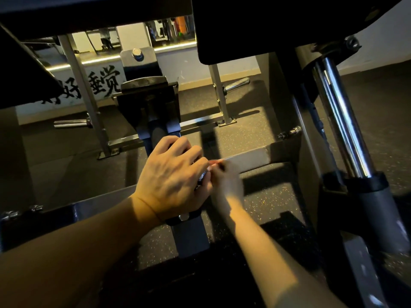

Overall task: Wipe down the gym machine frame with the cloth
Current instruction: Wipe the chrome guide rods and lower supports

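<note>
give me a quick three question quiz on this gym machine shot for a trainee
1. True or false: the left hand hangs free, touching nothing.
2. Which hand is motion-blurred? A the left, B the right hand, C both.
3. Fill in: the right hand's fingertips are at the near end of a grey, level ___.

Key: 1 false, its fingers curl over the dark frame upright. 2 B. 3 crossbar.

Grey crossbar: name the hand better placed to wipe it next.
Right. The right hand, blurred, sits at the near end of the grey crossbar; the left hand grips the dark centre post.
</note>
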The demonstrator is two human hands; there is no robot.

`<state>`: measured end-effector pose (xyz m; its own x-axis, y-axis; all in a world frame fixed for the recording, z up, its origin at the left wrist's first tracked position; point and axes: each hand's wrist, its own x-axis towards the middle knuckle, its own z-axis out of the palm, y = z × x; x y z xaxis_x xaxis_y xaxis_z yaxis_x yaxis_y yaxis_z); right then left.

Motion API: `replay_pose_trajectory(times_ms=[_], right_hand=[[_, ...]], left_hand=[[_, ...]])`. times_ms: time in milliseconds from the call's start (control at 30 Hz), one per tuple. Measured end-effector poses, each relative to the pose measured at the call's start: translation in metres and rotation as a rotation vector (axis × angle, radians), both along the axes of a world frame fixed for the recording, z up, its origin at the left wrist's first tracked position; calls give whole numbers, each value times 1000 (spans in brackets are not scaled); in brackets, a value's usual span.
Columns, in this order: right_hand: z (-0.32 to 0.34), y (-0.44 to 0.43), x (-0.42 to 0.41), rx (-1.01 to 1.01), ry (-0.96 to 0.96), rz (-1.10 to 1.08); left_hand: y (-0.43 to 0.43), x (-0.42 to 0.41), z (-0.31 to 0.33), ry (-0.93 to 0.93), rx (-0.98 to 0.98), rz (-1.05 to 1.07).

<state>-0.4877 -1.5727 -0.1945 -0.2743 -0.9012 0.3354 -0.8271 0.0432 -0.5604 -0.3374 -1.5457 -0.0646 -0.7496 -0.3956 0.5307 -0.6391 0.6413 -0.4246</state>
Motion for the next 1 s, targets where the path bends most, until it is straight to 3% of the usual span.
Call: replay_pose_trajectory(times_ms=[67,133,233,333,400,467,600,700,733,900,1000], right_hand=[[-7,9,-12,-4,138,175],[-13,7,-55,13,166,134],[-13,0,-102,138,12,-169],[-1,-8,-75,126,-44,-380],[1,-13,-40,15,-199,-364],[3,-13,-9,-70,-308,-182],[-3,-2,-5,33,38,166],[-8,0,-56,181,394,163],[-7,-1,-71,187,426,100],[2,-12,-93,122,242,-255],[12,-17,-63,20,-21,-421]], left_hand=[[0,0,1,2,-1,0],[0,0,0,11,-15,3],[1,-2,-1,24,-21,9],[0,-1,-1,28,-23,17],[1,-1,-1,33,-17,16],[1,-2,-2,29,-12,1],[-1,0,-2,26,-15,-3],[-2,0,-3,18,-14,9],[-2,0,-3,14,-15,16],[-2,-2,-4,32,-33,-7],[-1,-1,-4,47,-34,-14]])
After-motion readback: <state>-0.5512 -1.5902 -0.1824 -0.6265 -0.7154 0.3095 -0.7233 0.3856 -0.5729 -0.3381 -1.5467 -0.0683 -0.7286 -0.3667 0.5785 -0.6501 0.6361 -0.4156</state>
